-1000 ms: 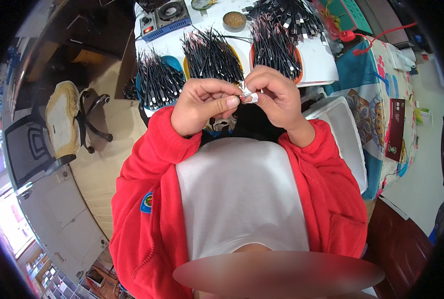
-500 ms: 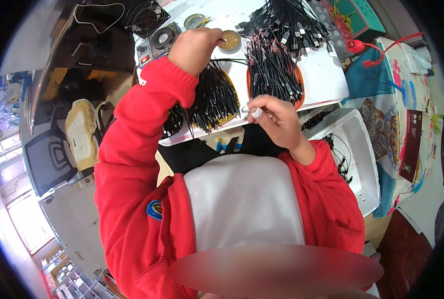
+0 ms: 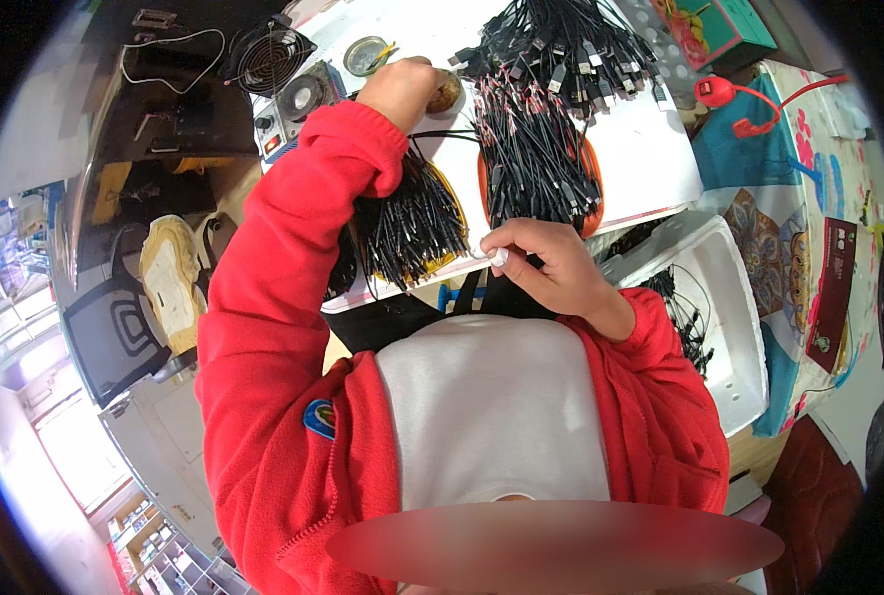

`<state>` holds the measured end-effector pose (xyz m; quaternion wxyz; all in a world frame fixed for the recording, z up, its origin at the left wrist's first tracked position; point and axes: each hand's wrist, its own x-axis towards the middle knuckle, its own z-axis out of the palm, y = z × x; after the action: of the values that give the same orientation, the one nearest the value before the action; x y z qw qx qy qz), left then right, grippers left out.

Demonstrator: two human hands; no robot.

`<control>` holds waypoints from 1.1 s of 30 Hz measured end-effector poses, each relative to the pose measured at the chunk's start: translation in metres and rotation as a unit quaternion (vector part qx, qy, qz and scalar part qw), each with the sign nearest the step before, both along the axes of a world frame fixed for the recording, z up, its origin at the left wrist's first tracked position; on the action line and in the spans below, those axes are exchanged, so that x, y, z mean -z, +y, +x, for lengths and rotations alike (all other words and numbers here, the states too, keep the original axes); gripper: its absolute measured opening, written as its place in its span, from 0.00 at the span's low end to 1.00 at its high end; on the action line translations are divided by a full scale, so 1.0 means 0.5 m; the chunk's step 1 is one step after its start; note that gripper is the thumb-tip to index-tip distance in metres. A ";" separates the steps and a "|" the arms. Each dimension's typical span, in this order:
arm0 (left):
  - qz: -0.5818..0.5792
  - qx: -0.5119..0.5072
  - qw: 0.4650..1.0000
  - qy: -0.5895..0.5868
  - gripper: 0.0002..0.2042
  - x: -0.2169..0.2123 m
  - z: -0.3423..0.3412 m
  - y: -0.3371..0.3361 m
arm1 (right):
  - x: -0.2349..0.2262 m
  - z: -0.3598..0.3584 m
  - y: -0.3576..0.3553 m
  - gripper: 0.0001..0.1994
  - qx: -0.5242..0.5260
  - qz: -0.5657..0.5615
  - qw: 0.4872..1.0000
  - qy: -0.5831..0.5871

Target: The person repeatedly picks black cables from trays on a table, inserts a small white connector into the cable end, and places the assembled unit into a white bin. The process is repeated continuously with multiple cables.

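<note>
My left hand (image 3: 398,91) is closed beside a small round tin (image 3: 448,91) of yellowish-brown material, partly covering it. Its fingertips face away, so anything in them is hidden. Lower down, at the table's front edge, my right hand (image 3: 553,260) pinches thumb and forefinger together. White coverings or bits show at those fingertips, and I cannot make out what is between them. Black cables with bare reddish ends (image 3: 536,149) lie in an orange-rimmed tray (image 3: 594,169). Another bundle of black cables (image 3: 412,223) rests on a yellow tray (image 3: 458,203), below my left wrist.
More black USB cables (image 3: 586,55) are heaped at the back of the white table (image 3: 650,159). A control box with a round dial (image 3: 303,96), a fan (image 3: 268,59) and a shallow dish (image 3: 369,57) stand back left. A white foam box (image 3: 744,327) sits at right.
The view has shifted slightly. My left hand has come further over the tin's edge. My right hand is a little lower, its thumb and forefinger closer together.
</note>
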<state>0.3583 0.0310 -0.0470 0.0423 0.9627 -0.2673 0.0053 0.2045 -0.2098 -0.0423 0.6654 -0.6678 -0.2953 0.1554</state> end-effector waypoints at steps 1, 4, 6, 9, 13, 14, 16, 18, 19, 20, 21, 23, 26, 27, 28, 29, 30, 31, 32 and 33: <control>0.013 0.000 1.000 0.004 0.09 0.001 0.002 -0.002 | 0.001 0.000 0.001 0.08 0.000 0.004 1.000 0.000; 0.035 0.009 0.999 0.015 0.09 0.002 0.006 -0.007 | 0.004 -0.002 0.006 0.08 0.008 0.016 1.000 0.003; 0.035 0.013 0.999 0.016 0.10 0.003 0.006 -0.009 | 0.005 -0.005 0.008 0.08 0.012 0.018 1.000 0.003; 0.032 0.015 0.999 0.010 0.10 0.006 0.007 -0.015 | 0.003 -0.011 0.009 0.08 0.009 0.011 1.000 0.008; 0.019 0.007 1.000 0.009 0.10 -0.003 -0.001 -0.015 | -0.001 -0.020 0.009 0.09 0.008 -0.005 1.000 0.002; 0.006 0.008 1.000 0.004 0.10 -0.010 -0.004 -0.012 | -0.002 -0.022 0.008 0.08 0.007 -0.017 1.000 0.004; -0.021 -0.010 1.000 0.009 0.08 -0.031 -0.014 0.005 | -0.005 -0.026 0.006 0.08 -0.002 -0.043 0.999 0.008; -0.042 -0.019 0.999 -0.009 0.06 -0.059 -0.028 0.035 | -0.008 -0.031 0.006 0.08 0.003 -0.044 0.999 0.001; -0.070 -0.014 0.997 -0.026 0.06 -0.074 -0.036 0.053 | -0.009 -0.034 0.007 0.07 0.003 -0.044 0.999 0.004; -0.094 -0.013 0.995 -0.039 0.05 -0.089 -0.047 0.074 | -0.010 -0.037 0.008 0.07 0.003 -0.043 0.999 0.007; -0.094 -0.022 0.994 -0.059 0.05 -0.101 -0.059 0.095 | -0.010 -0.040 0.012 0.06 0.004 -0.039 0.999 0.008; -0.104 -0.031 0.989 -0.104 0.05 -0.122 -0.075 0.140 | -0.012 -0.046 0.018 0.06 -0.001 -0.049 0.999 0.001; -0.093 -0.077 0.985 -0.121 0.05 -0.136 -0.093 0.213 | -0.012 -0.054 0.032 0.06 -0.008 -0.037 0.999 -0.010; -0.088 -0.097 0.984 -0.117 0.06 -0.135 -0.095 0.236 | -0.013 -0.056 0.036 0.06 -0.014 -0.043 0.999 -0.008; -0.083 -0.117 0.983 -0.112 0.07 -0.132 -0.094 0.258 | -0.013 -0.057 0.039 0.06 -0.020 -0.051 0.999 -0.004; -0.075 -0.146 0.980 -0.109 0.07 -0.126 -0.092 0.278 | -0.013 -0.058 0.043 0.06 -0.027 -0.058 0.998 -0.006; -0.073 -0.155 0.979 -0.107 0.07 -0.119 -0.089 0.295 | -0.012 -0.058 0.045 0.06 -0.033 -0.066 0.997 -0.008; -0.071 -0.169 0.978 -0.099 0.07 -0.111 -0.085 0.310 | -0.012 -0.058 0.048 0.06 -0.037 -0.072 0.997 -0.008; -0.066 -0.191 0.976 -0.085 0.07 -0.102 -0.080 0.323 | -0.012 -0.058 0.051 0.06 -0.041 -0.078 0.996 -0.009; -0.066 -0.197 0.974 -0.088 0.07 -0.092 -0.076 0.331 | -0.012 -0.058 0.054 0.06 -0.043 -0.081 0.996 -0.010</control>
<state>0.3205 0.1966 -0.0011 0.0804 0.9872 -0.0746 0.1154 0.1758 -0.1828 -0.0366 0.5988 -0.7076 -0.3171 0.2006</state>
